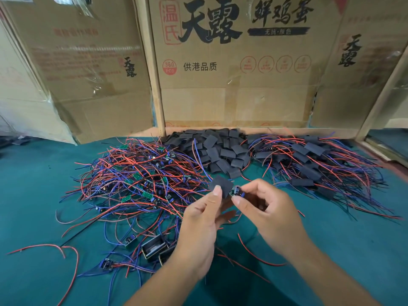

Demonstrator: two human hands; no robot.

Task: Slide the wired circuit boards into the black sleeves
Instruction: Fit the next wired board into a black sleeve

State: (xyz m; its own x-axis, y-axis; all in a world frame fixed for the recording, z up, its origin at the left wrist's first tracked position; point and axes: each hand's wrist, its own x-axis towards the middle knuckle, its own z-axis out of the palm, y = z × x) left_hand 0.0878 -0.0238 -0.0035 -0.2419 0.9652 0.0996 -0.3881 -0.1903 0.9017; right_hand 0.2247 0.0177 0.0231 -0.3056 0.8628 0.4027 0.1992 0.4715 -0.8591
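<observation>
Two hands meet above the green desk, and the step in hand looks like the insertion itself: one board going into one sleeve. The left hand pinches a flat black sleeve between thumb and fingers, holding it up near the middle of the view. The right hand grips a small wired circuit board between thumb and curled fingers, its end right at the sleeve's edge, apparently just entering; how deep it sits I cannot tell.

Next, I judge, the board must be pushed straight along the sleeve while the left fingers keep the mouth from collapsing, with the wires trailing out.

Unsleeved boards lie in a tangle of red and blue wires to the left, spare sleeves are heaped at the back, and finished pieces lie to the right.
</observation>
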